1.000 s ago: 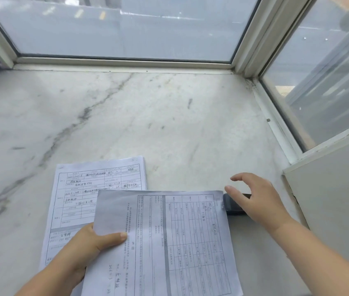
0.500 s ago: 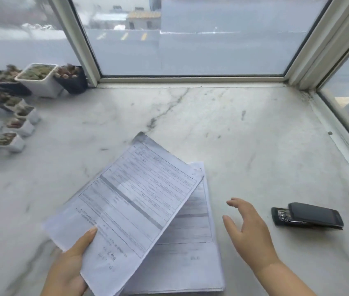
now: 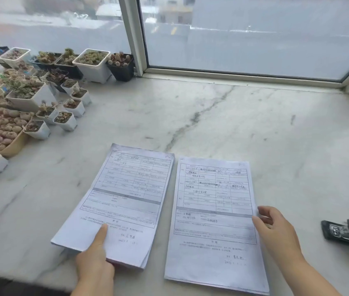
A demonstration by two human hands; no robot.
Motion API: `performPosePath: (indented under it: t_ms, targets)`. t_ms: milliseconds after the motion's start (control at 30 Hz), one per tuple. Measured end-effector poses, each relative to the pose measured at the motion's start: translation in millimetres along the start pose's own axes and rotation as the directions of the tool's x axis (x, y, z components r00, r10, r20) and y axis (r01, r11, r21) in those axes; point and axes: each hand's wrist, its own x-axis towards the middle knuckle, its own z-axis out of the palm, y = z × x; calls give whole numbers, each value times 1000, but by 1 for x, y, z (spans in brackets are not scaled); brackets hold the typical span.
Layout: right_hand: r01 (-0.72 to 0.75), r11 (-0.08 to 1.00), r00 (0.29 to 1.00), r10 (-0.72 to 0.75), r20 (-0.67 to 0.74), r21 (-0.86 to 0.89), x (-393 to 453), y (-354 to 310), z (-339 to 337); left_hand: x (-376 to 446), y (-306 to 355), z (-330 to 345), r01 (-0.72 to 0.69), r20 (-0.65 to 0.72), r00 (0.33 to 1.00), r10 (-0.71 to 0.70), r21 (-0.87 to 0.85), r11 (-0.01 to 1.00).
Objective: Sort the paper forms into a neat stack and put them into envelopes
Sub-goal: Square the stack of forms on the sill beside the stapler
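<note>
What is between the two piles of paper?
Nothing but a thin strip of bare marble sill shows in the head view between the left pile and the right pile. They lie side by side, apart.
</note>
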Motion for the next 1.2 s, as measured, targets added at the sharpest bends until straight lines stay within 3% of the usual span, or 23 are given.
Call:
performPosePath:
  t_ms: [133, 167, 233, 300, 333, 400, 467, 600, 733, 933, 1067, 1133, 1200]
  targets:
    - [-19, 1000, 1000, 19, -1, 2, 3, -1, -4, 0, 11, -21, -20, 88, 996, 20, 5, 1000]
    - [-26, 1000, 1000, 26, -1, 5, 5, 0, -5, -1, 14, -31, -85, 81, 994, 79, 71, 994]
    - [-53, 998, 999, 53, 5, 13, 8, 2, -8, -15, 20, -43, -237, -58, 960, 273, 348, 907]
    - [-110, 993, 994, 110, 15, 35, 12, 7, -10, -45, 22, -30, -396, 32, 897, 441, 500, 770]
    - [-153, 986, 988, 151, 27, 63, 14, 7, -11, -59, 16, -15, -459, 183, 883, 431, 522, 719]
    - [-223, 968, 974, 219, 51, 111, 14, 7, -15, -81, -5, 16, -478, 467, 859, 210, 586, 654]
    - [-257, 957, 966, 252, 57, 134, 11, 3, -17, -92, -22, 43, -442, 557, 830, 24, 633, 636]
    - [-255, 966, 965, 252, 68, 37, 9, 7, -13, -88, -34, 75, -329, 453, 889, -71, 738, 589]
    - [-241, 970, 969, 241, 44, -2, 6, 7, -9, -79, -37, 93, -268, 411, 899, -149, 787, 555]
    - [-250, 968, 968, 249, 39, 6, 10, 10, -2, -82, -41, 113, -262, 307, 940, -150, 929, 261]
    - [-250, 968, 968, 250, -1, 15, 5, 11, 7, -93, -46, 108, -389, 425, 904, -50, 866, 315]
    - [-265, 958, 964, 266, -1, 110, 5, 12, 8, -95, -46, 104, -392, 458, 887, -62, 816, 425]
    - [-315, 921, 949, 312, 53, 230, 7, 12, 7, -94, -43, 101, -293, 434, 892, -126, 769, 568]
